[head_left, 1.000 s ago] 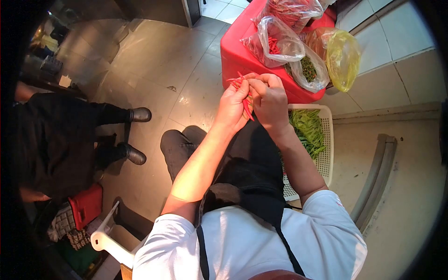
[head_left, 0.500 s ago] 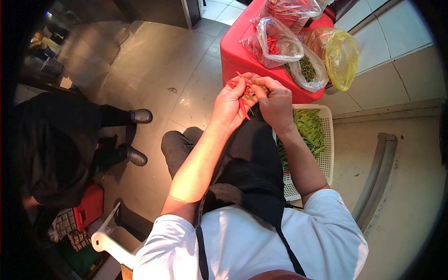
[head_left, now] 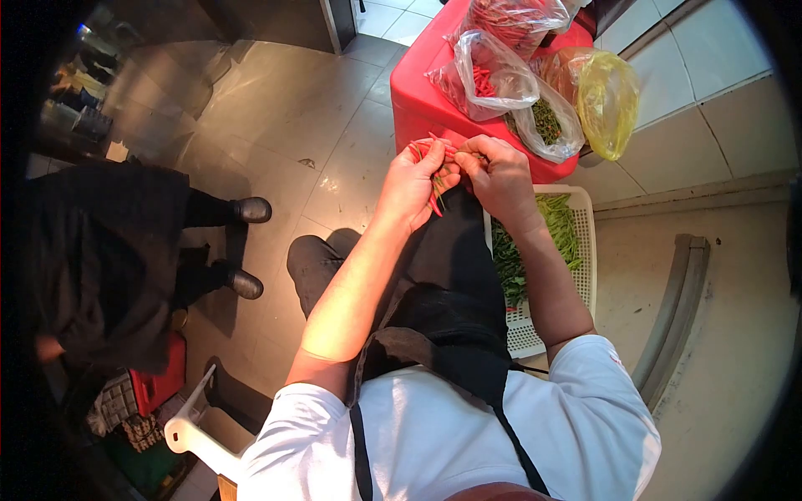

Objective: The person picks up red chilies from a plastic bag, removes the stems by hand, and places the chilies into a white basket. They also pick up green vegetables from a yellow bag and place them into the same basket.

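Several slim red chili peppers (head_left: 436, 200) with green stems lie in my left hand (head_left: 411, 182), whose fingers are closed around them. Close against it on the right, my right hand (head_left: 501, 175) pinches the stem end of a chili that reaches across from the left hand. Both hands are above my dark apron, just in front of the red surface (head_left: 415, 96). On that surface are a clear plastic bag (head_left: 484, 75) with red chilies, another clear bag (head_left: 547, 129) with small green pieces, and a yellow-tinted bag (head_left: 608, 104).
A white perforated basket (head_left: 587, 250) of green chilies and leafy greens stands beside my right leg. A tiled wall (head_left: 672, 125) borders the right side. To the left stands another person in dark clothes and black shoes (head_left: 251, 209), near a white chair (head_left: 200, 438).
My right hand has shifted slightly to the right, away from the left hand, with a chili stem between its fingers. The left hand stays nearly in place.
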Motion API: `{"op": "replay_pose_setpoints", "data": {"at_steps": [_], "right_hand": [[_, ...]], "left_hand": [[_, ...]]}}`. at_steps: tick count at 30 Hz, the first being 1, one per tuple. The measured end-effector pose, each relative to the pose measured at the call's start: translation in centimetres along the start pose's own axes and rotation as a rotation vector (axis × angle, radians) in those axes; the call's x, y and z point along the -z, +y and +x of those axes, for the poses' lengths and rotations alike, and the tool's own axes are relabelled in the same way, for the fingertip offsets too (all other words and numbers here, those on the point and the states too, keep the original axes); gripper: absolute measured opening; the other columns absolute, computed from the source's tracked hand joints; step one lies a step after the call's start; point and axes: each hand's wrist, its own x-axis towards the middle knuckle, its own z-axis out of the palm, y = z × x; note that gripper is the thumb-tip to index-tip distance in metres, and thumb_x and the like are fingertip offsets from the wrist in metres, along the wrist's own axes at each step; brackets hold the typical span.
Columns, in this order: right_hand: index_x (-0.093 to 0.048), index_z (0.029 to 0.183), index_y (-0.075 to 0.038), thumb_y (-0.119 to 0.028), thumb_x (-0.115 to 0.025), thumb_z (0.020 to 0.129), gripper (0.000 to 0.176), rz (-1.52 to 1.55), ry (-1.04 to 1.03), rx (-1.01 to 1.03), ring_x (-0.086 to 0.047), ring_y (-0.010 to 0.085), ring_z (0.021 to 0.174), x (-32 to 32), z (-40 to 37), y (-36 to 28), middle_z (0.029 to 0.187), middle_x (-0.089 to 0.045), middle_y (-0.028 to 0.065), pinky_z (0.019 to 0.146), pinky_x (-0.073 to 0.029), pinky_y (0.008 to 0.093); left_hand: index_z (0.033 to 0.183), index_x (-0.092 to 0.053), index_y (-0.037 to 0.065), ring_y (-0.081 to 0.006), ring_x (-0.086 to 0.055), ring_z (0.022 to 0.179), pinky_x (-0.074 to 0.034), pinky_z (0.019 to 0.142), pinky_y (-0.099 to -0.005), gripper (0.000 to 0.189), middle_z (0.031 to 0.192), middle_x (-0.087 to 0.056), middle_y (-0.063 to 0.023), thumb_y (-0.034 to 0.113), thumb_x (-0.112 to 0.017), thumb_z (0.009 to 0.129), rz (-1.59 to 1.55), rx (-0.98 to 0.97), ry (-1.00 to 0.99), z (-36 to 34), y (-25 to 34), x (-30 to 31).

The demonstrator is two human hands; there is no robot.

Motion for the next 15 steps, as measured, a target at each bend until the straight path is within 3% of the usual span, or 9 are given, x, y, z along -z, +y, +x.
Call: {"op": "replay_pose_setpoints", "data": {"at_steps": [3,6,9,12,14,15], "right_hand": [[-0.063,0.087,-0.003,-0.007,-0.062,0.088,0.005,0.365,-0.171,-0.237,-0.058,0.0127,0.072,0.8,-0.1,-0.6,0.072,-0.061,0.0048,0.068,-0.047,0.0287],[-0.062,0.089,-0.001,-0.006,-0.058,0.092,0.007,0.561,-0.238,-0.199,-0.052,0.0049,0.073,0.3,-0.1,1.2,0.072,-0.058,-0.001,0.068,-0.045,0.0232],[-0.062,0.089,0.0,-0.007,-0.058,0.092,0.008,0.78,-0.178,-0.138,-0.051,0.005,0.07,0.1,-0.4,2.2,0.073,-0.057,-0.0018,0.066,-0.045,0.0234],[-0.063,0.095,-0.001,-0.009,-0.059,0.092,0.009,0.598,0.088,-0.174,-0.053,0.0068,0.072,2.5,0.4,4.3,0.077,-0.06,0.0008,0.067,-0.046,0.0241],[-0.064,0.099,-0.003,-0.01,-0.061,0.09,0.013,0.126,0.278,-0.162,-0.06,0.0147,0.079,5.0,1.7,7.8,0.084,-0.064,0.0065,0.073,-0.047,0.0272],[-0.065,0.102,-0.004,-0.011,-0.063,0.088,0.016,-0.015,0.269,-0.172,-0.062,0.0202,0.08,6.1,2.7,9.6,0.086,-0.065,0.01,0.074,-0.048,0.0297]], "left_hand": [[0.101,-0.058,0.004,-0.0119,-0.061,0.066,-0.054,0.056,-0.0217,0.017,0.083,-0.063,-0.0055,0.021,-0.056,0.096,-0.055,0.076,-0.025,0.2,0.2,0.4],[0.101,-0.058,0.003,-0.0125,-0.061,0.066,-0.053,0.056,-0.0203,0.018,0.085,-0.063,-0.0057,0.021,-0.057,0.096,-0.201,0.231,-0.098,0.5,0.3,1.1],[0.099,-0.059,0.004,-0.0136,-0.062,0.071,-0.055,0.06,-0.0226,0.017,0.087,-0.063,-0.0057,0.02,-0.056,0.096,-0.381,0.332,-0.198,0.9,0.3,1.9],[0.102,-0.057,0.003,-0.0177,-0.065,0.081,-0.059,0.074,-0.0303,0.018,0.092,-0.062,-0.0078,0.02,-0.053,0.097,-0.552,0.303,-0.254,1.9,-0.3,2.9],[0.102,-0.057,0.003,-0.0219,-0.066,0.089,-0.058,0.084,-0.0381,0.019,0.094,-0.062,-0.0088,0.021,-0.051,0.098,-0.545,0.202,-0.159,1.5,-0.2,2.7],[0.103,-0.057,0.004,-0.0286,-0.064,0.101,-0.051,0.096,-0.0511,0.02,0.104,-0.062,-0.0111,0.022,-0.049,0.098,-0.613,0.217,-0.269,2.1,-0.7,3.5]]}}
